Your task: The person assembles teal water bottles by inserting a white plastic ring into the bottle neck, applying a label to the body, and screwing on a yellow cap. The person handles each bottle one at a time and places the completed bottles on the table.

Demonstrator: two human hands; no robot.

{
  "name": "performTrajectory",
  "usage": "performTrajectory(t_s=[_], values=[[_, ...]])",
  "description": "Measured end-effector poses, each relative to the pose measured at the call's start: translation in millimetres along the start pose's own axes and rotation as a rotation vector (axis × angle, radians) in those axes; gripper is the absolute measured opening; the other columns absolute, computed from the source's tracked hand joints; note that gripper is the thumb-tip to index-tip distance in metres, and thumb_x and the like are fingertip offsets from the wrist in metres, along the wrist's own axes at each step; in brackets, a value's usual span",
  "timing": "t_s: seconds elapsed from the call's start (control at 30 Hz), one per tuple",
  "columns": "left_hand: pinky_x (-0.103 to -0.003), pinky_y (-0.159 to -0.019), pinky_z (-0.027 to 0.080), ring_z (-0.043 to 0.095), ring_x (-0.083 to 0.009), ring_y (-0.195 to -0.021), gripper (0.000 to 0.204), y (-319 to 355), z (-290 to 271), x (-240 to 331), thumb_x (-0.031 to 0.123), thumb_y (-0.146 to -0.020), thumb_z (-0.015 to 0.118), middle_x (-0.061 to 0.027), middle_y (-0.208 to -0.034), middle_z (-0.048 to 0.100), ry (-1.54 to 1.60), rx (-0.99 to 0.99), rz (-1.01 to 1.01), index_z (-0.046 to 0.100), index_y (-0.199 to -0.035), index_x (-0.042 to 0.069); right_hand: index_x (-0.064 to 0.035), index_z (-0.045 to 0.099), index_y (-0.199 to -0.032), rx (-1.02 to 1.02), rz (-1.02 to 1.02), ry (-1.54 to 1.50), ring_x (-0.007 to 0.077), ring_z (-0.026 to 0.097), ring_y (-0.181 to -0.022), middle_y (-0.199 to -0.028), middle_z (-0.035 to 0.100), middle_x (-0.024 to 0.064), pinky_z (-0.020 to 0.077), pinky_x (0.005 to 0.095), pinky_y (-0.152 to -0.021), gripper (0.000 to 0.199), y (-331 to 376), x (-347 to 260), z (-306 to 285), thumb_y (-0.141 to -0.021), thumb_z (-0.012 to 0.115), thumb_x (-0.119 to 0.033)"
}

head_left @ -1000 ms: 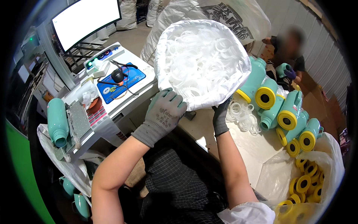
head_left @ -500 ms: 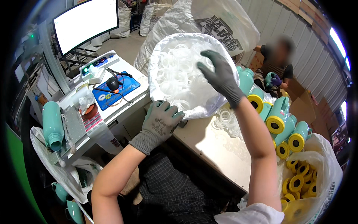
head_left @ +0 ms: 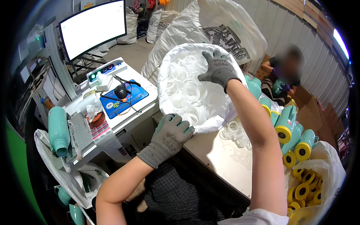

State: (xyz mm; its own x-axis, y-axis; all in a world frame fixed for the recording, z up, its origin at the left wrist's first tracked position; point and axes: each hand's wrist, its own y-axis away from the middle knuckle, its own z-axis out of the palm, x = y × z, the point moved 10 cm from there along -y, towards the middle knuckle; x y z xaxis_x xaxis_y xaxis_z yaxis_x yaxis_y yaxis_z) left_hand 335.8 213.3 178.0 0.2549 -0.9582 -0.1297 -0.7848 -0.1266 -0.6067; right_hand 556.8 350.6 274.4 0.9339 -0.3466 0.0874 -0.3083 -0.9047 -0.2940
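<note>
Reaching into the ring-filled bag [head_left: 176, 60], right hand [head_left: 217, 67] spreads, left hand [head_left: 170, 133] grips.

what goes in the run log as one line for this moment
left hand: grips near rim of white bag | right hand: inside bag, on clear plastic rings | beside: loose rings on table

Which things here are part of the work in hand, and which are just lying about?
In use: left hand gripping the bag of white rings; right hand reaching inside it; loose rings on the table.

Lying about: monitor, mouse, teal bottle, yellow caps.
</note>
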Motion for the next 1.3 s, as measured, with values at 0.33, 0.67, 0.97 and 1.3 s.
performTrajectory(t_s=[0.33, 0.67, 0.97, 1.3], values=[[-0.044, -0.097, 0.048, 0.062, -0.0242, -0.1, 0.024, -15, -10, -13, 0.018, -0.081, 0.073, -0.0034, -0.098, 0.064, -0.011, 0.059, -0.017, 0.073, -0.105, 0.014, -0.0292, 0.058, -0.145, 0.016, -0.074, -0.074, 0.0398, 0.049, -0.139, -0.158, 0.043, 0.008, 0.0491, 0.0507, -0.111, 0.077, -8, 0, 21, -0.072, 0.085, -0.029], [-0.046, -0.104, 0.045, 0.061, -0.0257, -0.105, 0.028, -19, -13, -24, 0.021, -0.081, 0.077, -0.0059, -0.103, 0.064, -0.029, 0.023, -0.077, 0.073, -0.108, 0.016, -0.0261, 0.059, -0.141, -0.026, -0.369, -0.004, 0.0363, 0.056, -0.129, -0.141, 0.055, 0.0084, 0.0553, 0.0467, -0.103, 0.066, 61, -59, -4, -0.079, 0.079, -0.017], [-0.047, -0.108, 0.044, 0.061, -0.0263, -0.106, 0.027, -18, -12, -27, 0.021, -0.081, 0.077, -0.0055, -0.104, 0.064, -0.014, 0.013, -0.092, 0.073, -0.107, 0.016, -0.0275, 0.053, -0.151, -0.013, -0.441, -0.006, 0.0371, 0.045, -0.143, -0.158, 0.046, 0.0104, 0.0414, 0.0574, -0.113, 0.084, 62, -62, -10, -0.071, 0.081, -0.032], [-0.046, -0.104, 0.046, 0.062, -0.0259, -0.104, 0.029, -24, -12, -26, 0.021, -0.078, 0.079, -0.005, -0.102, 0.064, 0.039, -0.014, -0.073, 0.073, -0.105, 0.015, -0.0255, 0.049, -0.155, -0.042, -0.174, -0.042, 0.0408, 0.034, -0.151, -0.164, 0.04, 0.0124, 0.0333, 0.0536, -0.123, 0.104, -40, -17, -4, -0.066, 0.085, -0.066]])
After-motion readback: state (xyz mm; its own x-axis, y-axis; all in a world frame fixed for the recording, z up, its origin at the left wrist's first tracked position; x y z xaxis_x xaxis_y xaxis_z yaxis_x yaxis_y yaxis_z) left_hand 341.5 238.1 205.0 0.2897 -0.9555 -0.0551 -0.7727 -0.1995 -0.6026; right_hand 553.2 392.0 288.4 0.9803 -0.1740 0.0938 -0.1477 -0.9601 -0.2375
